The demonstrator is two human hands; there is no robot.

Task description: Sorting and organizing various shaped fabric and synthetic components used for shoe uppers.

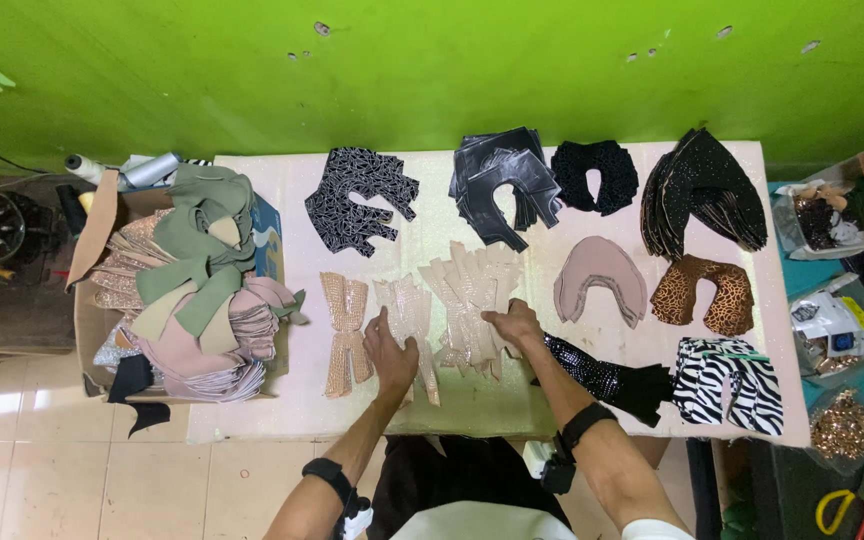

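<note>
Left hand (392, 352) and right hand (515, 324) flat on pale glossy cut pieces (467, 300).

Just one cam, worn on the person's head, looking steeply down over the bench (472, 405) from its near edge. It faces fwd toward the green wall (432, 70) behind. Close enough that both forearms fill the bottom; whole bench fits in frame, w/ floor at left.

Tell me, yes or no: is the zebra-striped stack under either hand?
No. The zebra-striped stack lies apart at the table's right, both hands on pale shiny pieces.
</note>
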